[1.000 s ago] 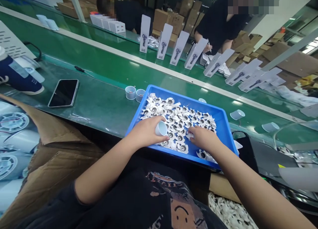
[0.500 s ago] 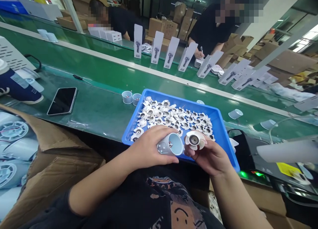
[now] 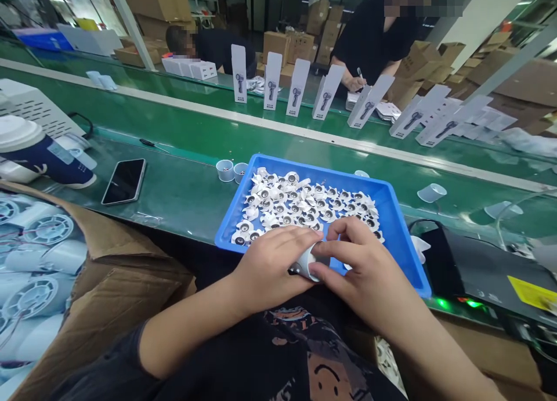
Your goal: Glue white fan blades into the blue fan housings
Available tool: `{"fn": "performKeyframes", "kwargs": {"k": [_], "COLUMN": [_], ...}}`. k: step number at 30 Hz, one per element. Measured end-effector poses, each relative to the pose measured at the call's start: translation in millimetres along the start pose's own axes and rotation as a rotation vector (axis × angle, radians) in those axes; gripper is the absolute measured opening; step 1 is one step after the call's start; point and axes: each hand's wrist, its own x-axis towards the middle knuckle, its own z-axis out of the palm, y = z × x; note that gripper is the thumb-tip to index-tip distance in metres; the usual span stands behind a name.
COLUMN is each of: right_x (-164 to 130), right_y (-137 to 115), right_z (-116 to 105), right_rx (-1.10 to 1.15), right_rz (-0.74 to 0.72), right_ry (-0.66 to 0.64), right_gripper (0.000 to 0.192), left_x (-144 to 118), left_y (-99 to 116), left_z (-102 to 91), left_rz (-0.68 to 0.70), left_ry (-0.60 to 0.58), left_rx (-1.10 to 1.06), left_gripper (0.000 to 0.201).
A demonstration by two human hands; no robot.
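A small white cylindrical housing [image 3: 306,265] is clamped in the left hand [image 3: 265,267], held just in front of the near rim of the blue tray [image 3: 400,227]. The right hand [image 3: 357,264] is closed over the housing's open end, fingers pressed together on it; whatever is under them is hidden, likely a white impeller like the loose impellers [image 3: 300,206] piled in the tray. Both hands are brought together, touching. For a clean fit the part is best kept square to the housing mouth and pressed evenly, housing gripped firm so it is not tilted. Two small cups [image 3: 231,170] are seen beside the tray's far left corner, a phone [image 3: 124,181] lies further left on the green bench
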Motion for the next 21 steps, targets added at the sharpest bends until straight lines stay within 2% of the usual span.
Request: {"fn": "performKeyframes", "kwargs": {"k": [3,5,9,11,13,15,17,19,21], "right_x": [2.6,0.6,-20.1,-37.9,-56.0,-70.4,-80.1,-86.3,-90.9], "right_y": [5.5,10.8,21.4,27.4,34.8,42.9,50.0,55.1,59.0], "right_z": [7.8,9.6,-1.6,-10.6,-15.7,-14.1,-7.3,0.5,5.5], "right_rx": [0.062,0.103,0.216,0.322,0.403,0.415,0.410,0.433,0.465], "right_rz": [0.022,0.028,0.030,0.032,0.045,0.098,0.176,0.231,0.257], "right_ry": [0.016,0.041,0.018,-0.014,0.032,0.119,0.183,0.214,0.222], "right_gripper": [0.006,0.007,0.016,0.028,0.030,0.018,0.012,0.012,0.015], "left_x": [0.3,0.4,-0.6,1.7,10.7,30.1,60.7,99.7,141.3], "left_y": [4.2,4.3,-6.5,-18.0,-31.9,-46.9,-62.3,-78.1,-94.2], "left_z": [3.9,6.1,3.4,-3.9,-13.6,-21.9,-24.6,-18.5,-3.5], "left_rz": [0.012,0.016,-0.001,-0.090,-0.185,-0.258,-0.314,-0.360,-0.396], "left_ry": [0.081,0.095,-0.007,-0.079,-0.133,-0.170,-0.226,-0.304,-0.355], "left_rx": [0.045,0.051,0.012,0.039,0.099,0.178,0.256,0.335,0.419], "left_gripper": [0.038,0.041,0.051,0.058,0.063,0.064,0.061,0.057,0.055]}}
